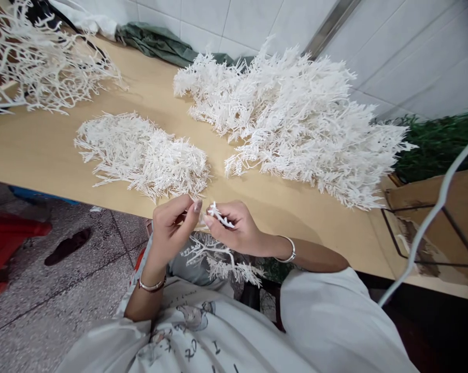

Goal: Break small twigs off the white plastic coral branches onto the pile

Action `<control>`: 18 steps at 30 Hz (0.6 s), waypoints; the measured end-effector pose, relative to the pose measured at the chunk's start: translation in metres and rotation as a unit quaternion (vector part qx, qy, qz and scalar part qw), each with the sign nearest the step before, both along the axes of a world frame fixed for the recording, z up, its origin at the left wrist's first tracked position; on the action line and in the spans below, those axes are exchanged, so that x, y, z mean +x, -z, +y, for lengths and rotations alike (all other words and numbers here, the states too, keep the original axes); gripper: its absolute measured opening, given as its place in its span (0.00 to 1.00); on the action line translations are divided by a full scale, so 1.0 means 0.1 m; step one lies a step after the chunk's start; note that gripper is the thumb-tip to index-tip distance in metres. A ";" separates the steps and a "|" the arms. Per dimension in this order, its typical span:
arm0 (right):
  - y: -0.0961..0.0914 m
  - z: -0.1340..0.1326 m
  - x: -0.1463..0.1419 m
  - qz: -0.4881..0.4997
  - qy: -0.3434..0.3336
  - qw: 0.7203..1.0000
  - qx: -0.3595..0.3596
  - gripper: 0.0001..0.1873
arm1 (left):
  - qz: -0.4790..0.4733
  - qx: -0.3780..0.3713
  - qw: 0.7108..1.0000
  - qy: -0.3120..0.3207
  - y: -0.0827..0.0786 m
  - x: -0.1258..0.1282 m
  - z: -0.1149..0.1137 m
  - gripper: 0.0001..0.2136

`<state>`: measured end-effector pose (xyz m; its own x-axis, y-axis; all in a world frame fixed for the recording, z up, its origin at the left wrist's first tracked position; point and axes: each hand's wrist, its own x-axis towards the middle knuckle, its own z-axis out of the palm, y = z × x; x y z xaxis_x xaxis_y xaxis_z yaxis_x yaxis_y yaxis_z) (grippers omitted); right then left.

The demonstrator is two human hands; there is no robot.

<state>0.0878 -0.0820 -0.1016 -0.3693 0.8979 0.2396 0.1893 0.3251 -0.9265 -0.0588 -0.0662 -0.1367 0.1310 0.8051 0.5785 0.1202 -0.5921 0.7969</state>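
At the table's front edge, my right hand [237, 223] is closed around a white artificial branch. One knobbly white end pokes up past its thumb, and the branched part [222, 257] hangs below the hands over my lap. Close beside it, fingertips almost meeting, my left hand [173, 223] is pinched closed; what lies between its thumb and finger is hidden. Just beyond my left hand lies a pile of thin white sprigs [144, 153]. A larger heap of bushy white branches [296, 119] covers the back right of the table.
Bare, leafless white stems [43, 62] stand at the left end of the wooden table [31, 150]. Dark green cloth [156, 44] lies along the tiled wall. At right are a cardboard box [447, 217], green foliage [439, 140] and a pale cable [431, 223]. A red stool [12, 238] stands left.
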 end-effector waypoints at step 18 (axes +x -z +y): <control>0.00 0.01 0.00 -0.005 -0.033 0.999 -0.004 0.22 | -0.033 -0.038 0.993 0.104 0.04 -0.02 0.00 0.18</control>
<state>0.0876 -0.0812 -0.1014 -0.4298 0.8733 0.2294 0.1770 0.3306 -0.9270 -0.0610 -0.0660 -0.1412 0.2622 0.8069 0.5294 -0.0526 -0.5358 0.8427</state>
